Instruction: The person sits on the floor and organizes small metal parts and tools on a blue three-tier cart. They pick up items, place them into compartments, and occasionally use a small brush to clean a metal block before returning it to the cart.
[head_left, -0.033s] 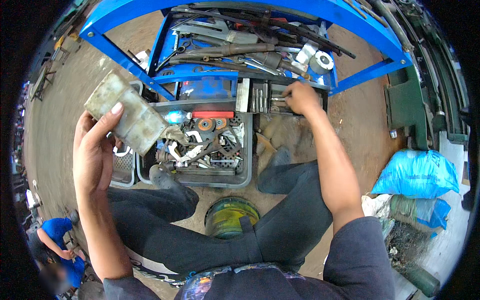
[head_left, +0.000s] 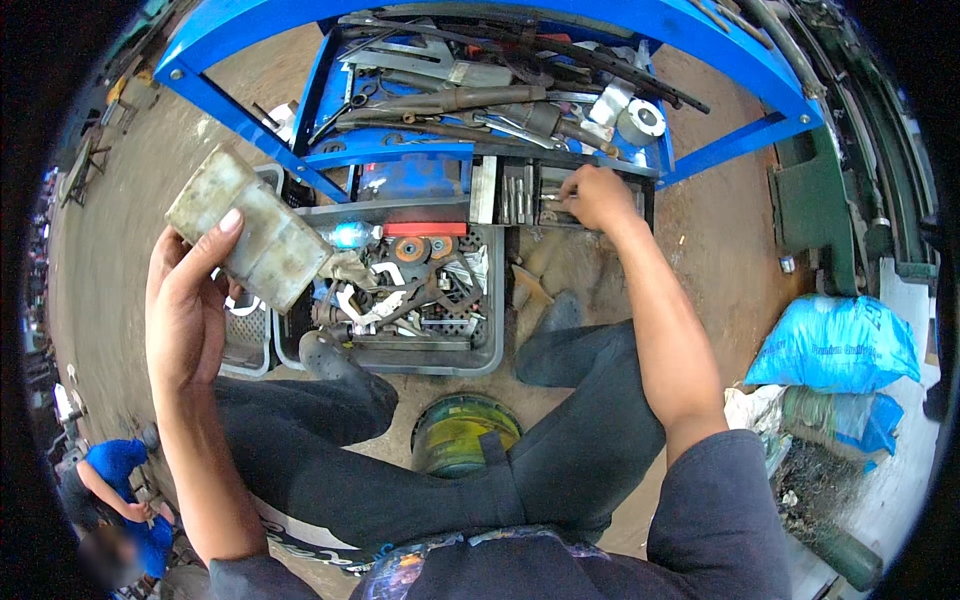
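Note:
My left hand [head_left: 190, 290] is closed round a grimy, translucent plastic box [head_left: 245, 225], with the thumb across its upper face. The box is tilted and held above the left edge of the grey crate. On the right, my right hand [head_left: 605, 198] reaches into a shallow open drawer [head_left: 648, 208] under the blue metal frame. Its fingers are bent and pinched together over small metal pieces; whatever they hold is hidden. Left of those fingers, several slim metal tool bits [head_left: 517, 200] stand side by side next to a pale flat block [head_left: 485, 190].
The blue tool shelf [head_left: 315, 100] carries wrenches, rods and a white roll [head_left: 640, 122]. Below it a grey perforated crate [head_left: 490, 345] holds discs and scrap. A yellow-green bucket [head_left: 465, 435] stands between my legs. Blue bags [head_left: 835, 345] lie right; another person [head_left: 115, 480] works far left.
My right hand has shifted very slightly left inside the drawer. My left hand still holds the plastic box, nearly in the same place.

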